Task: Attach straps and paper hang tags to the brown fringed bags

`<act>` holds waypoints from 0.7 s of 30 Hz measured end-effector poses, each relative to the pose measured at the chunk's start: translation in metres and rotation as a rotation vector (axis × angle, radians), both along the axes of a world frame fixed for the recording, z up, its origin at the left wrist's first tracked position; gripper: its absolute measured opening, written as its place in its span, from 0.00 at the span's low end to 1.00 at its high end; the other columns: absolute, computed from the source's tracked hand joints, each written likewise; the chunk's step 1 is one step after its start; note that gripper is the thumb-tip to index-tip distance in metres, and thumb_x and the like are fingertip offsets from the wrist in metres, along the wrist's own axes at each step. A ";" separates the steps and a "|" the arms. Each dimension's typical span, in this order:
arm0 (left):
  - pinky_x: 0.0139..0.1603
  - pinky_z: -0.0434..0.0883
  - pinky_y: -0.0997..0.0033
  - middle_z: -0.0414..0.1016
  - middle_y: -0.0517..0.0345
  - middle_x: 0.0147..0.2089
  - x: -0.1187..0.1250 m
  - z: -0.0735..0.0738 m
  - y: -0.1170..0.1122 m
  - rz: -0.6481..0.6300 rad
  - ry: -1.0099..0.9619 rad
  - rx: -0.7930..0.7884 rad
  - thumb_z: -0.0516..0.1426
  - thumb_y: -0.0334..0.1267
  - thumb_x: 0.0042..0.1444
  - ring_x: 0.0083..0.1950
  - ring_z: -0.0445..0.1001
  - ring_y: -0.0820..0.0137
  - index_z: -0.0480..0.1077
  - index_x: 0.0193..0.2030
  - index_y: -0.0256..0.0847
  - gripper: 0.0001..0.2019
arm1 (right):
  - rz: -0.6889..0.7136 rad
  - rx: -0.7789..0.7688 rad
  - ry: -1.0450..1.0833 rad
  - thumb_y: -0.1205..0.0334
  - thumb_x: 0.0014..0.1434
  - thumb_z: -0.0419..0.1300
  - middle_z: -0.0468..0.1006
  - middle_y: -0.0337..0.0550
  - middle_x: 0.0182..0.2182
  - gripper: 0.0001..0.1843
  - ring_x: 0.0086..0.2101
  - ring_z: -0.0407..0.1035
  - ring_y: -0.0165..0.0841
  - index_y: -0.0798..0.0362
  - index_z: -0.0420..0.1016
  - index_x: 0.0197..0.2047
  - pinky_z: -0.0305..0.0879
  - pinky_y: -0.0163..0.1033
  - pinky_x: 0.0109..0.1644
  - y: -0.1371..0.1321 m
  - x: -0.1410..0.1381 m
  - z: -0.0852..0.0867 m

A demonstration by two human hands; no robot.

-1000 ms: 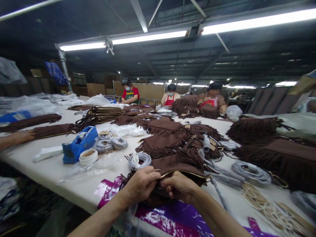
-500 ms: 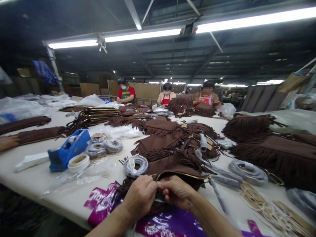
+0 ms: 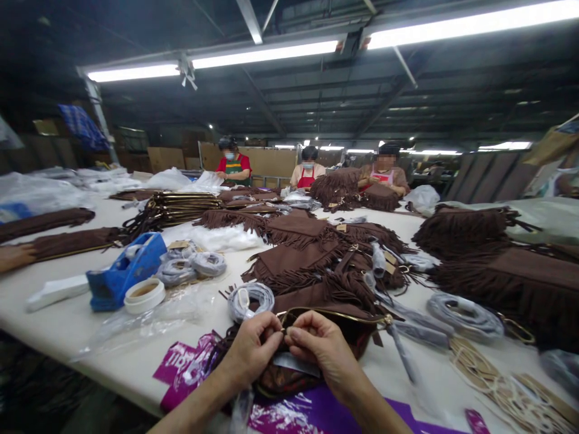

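The bag [image 3: 357, 331] is laid with its long axis left to right, mouth gaping upward. Its near edge is pinched by left hand [image 3: 254, 348] and right hand [image 3: 328, 349], both nearly closed.

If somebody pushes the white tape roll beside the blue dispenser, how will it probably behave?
The tape roll would probably slide rather than roll, as it lies flat. Tipping seems unlikely, given its low, wide shape.

Ok so the bag [image 3: 312, 299] looks like matt suede, zip [image 3: 362, 317] is shiny metal, purple sheet [image 3: 312, 410] super glossy plastic, dispenser [image 3: 108, 286] duller plastic, tabletop [image 3: 54, 325] smooth.
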State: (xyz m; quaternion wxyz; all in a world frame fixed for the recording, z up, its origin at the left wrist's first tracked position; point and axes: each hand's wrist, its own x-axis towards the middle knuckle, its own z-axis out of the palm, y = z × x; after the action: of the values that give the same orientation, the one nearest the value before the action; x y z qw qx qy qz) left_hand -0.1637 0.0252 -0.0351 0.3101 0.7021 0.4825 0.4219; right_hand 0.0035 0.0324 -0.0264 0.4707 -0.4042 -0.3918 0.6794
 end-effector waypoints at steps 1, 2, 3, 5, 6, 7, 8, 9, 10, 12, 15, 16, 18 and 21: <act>0.29 0.57 0.74 0.59 0.66 0.23 0.000 0.000 0.000 -0.005 -0.005 -0.004 0.53 0.35 0.54 0.25 0.58 0.74 0.67 0.29 0.37 0.05 | -0.014 0.012 -0.004 0.51 0.32 0.78 0.77 0.36 0.23 0.24 0.28 0.73 0.29 0.55 0.73 0.26 0.70 0.29 0.31 -0.001 -0.002 -0.002; 0.29 0.57 0.74 0.59 0.66 0.23 -0.001 0.001 0.000 -0.009 -0.011 -0.009 0.53 0.35 0.54 0.25 0.58 0.74 0.67 0.30 0.37 0.05 | -0.027 0.026 -0.014 0.51 0.32 0.78 0.77 0.36 0.22 0.24 0.28 0.73 0.29 0.55 0.73 0.25 0.70 0.29 0.30 -0.002 -0.004 -0.003; 0.29 0.57 0.74 0.59 0.66 0.23 -0.001 0.001 0.000 -0.017 -0.017 -0.017 0.53 0.35 0.54 0.25 0.58 0.74 0.67 0.30 0.37 0.05 | -0.039 0.037 -0.029 0.50 0.32 0.77 0.77 0.37 0.22 0.24 0.27 0.72 0.29 0.55 0.73 0.25 0.69 0.29 0.30 -0.002 -0.005 -0.005; 0.28 0.57 0.74 0.59 0.66 0.22 -0.001 0.002 0.000 -0.031 -0.025 -0.032 0.53 0.35 0.53 0.25 0.57 0.74 0.68 0.30 0.37 0.05 | -0.059 0.062 -0.069 0.49 0.33 0.76 0.78 0.38 0.21 0.23 0.25 0.70 0.28 0.56 0.73 0.24 0.67 0.29 0.28 -0.002 -0.007 -0.007; 0.28 0.57 0.74 0.59 0.67 0.22 -0.002 0.002 0.000 -0.036 -0.028 -0.038 0.53 0.35 0.53 0.25 0.57 0.74 0.68 0.30 0.37 0.05 | -0.069 0.084 -0.092 0.49 0.34 0.76 0.77 0.38 0.21 0.22 0.24 0.68 0.27 0.56 0.74 0.24 0.65 0.29 0.27 -0.003 -0.008 -0.008; 0.28 0.56 0.74 0.59 0.67 0.22 -0.002 0.002 0.000 -0.036 -0.033 -0.042 0.53 0.35 0.53 0.25 0.57 0.74 0.68 0.30 0.37 0.05 | -0.082 0.116 -0.114 0.49 0.36 0.75 0.77 0.38 0.20 0.21 0.23 0.66 0.26 0.56 0.74 0.24 0.63 0.28 0.26 -0.002 -0.008 -0.009; 0.28 0.56 0.74 0.59 0.67 0.22 -0.002 0.002 0.000 -0.034 -0.039 -0.045 0.53 0.35 0.53 0.26 0.57 0.74 0.68 0.30 0.37 0.05 | -0.097 0.150 -0.133 0.50 0.37 0.75 0.76 0.37 0.20 0.20 0.23 0.65 0.25 0.56 0.74 0.24 0.62 0.28 0.26 -0.002 -0.009 -0.010; 0.28 0.57 0.75 0.59 0.67 0.23 -0.003 0.002 0.001 -0.032 -0.048 -0.047 0.54 0.35 0.53 0.26 0.57 0.74 0.68 0.30 0.37 0.05 | -0.111 0.182 -0.146 0.51 0.39 0.74 0.75 0.36 0.20 0.19 0.23 0.64 0.25 0.56 0.75 0.24 0.61 0.28 0.26 -0.002 -0.009 -0.012; 0.28 0.57 0.75 0.59 0.66 0.23 -0.003 0.001 0.001 -0.031 -0.059 -0.051 0.54 0.35 0.53 0.26 0.57 0.74 0.68 0.30 0.37 0.05 | -0.122 0.205 -0.150 0.52 0.40 0.73 0.75 0.36 0.20 0.17 0.23 0.64 0.26 0.56 0.75 0.24 0.61 0.29 0.27 -0.002 -0.010 -0.013; 0.28 0.57 0.75 0.60 0.66 0.23 -0.003 0.001 0.002 -0.039 -0.082 -0.062 0.54 0.35 0.53 0.26 0.58 0.74 0.69 0.31 0.37 0.05 | -0.136 0.226 -0.133 0.53 0.42 0.73 0.75 0.36 0.21 0.16 0.24 0.65 0.27 0.55 0.75 0.24 0.62 0.31 0.30 -0.002 -0.011 -0.017; 0.27 0.57 0.75 0.59 0.67 0.22 -0.004 0.001 0.003 -0.051 -0.113 -0.074 0.54 0.35 0.52 0.25 0.57 0.75 0.69 0.31 0.37 0.05 | -0.141 0.254 -0.111 0.55 0.41 0.73 0.74 0.36 0.22 0.15 0.26 0.65 0.29 0.55 0.73 0.23 0.63 0.33 0.32 -0.002 -0.012 -0.019; 0.27 0.56 0.75 0.59 0.67 0.22 -0.004 0.001 0.003 -0.052 -0.119 -0.073 0.54 0.35 0.52 0.25 0.57 0.75 0.69 0.30 0.37 0.05 | -0.139 0.272 -0.118 0.56 0.41 0.73 0.74 0.35 0.22 0.15 0.26 0.65 0.29 0.55 0.73 0.23 0.63 0.33 0.32 -0.002 -0.012 -0.019; 0.27 0.57 0.76 0.59 0.67 0.22 -0.004 0.000 0.004 -0.050 -0.129 -0.068 0.54 0.35 0.51 0.25 0.57 0.75 0.69 0.30 0.37 0.05 | -0.136 0.308 -0.145 0.57 0.43 0.72 0.73 0.35 0.22 0.13 0.26 0.64 0.29 0.54 0.73 0.23 0.62 0.33 0.32 -0.002 -0.014 -0.020; 0.27 0.57 0.76 0.60 0.67 0.22 -0.004 0.000 0.004 -0.046 -0.133 -0.065 0.54 0.35 0.51 0.25 0.58 0.75 0.70 0.31 0.36 0.05 | -0.154 0.349 -0.167 0.57 0.43 0.71 0.72 0.35 0.23 0.13 0.27 0.64 0.29 0.54 0.73 0.23 0.62 0.33 0.33 0.000 -0.016 -0.021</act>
State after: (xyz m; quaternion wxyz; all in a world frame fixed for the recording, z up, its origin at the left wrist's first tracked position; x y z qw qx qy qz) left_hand -0.1679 0.0290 -0.0355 0.3739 0.6728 0.4582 0.4446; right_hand -0.0121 0.0321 -0.0475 0.5500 -0.4000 -0.5092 0.5274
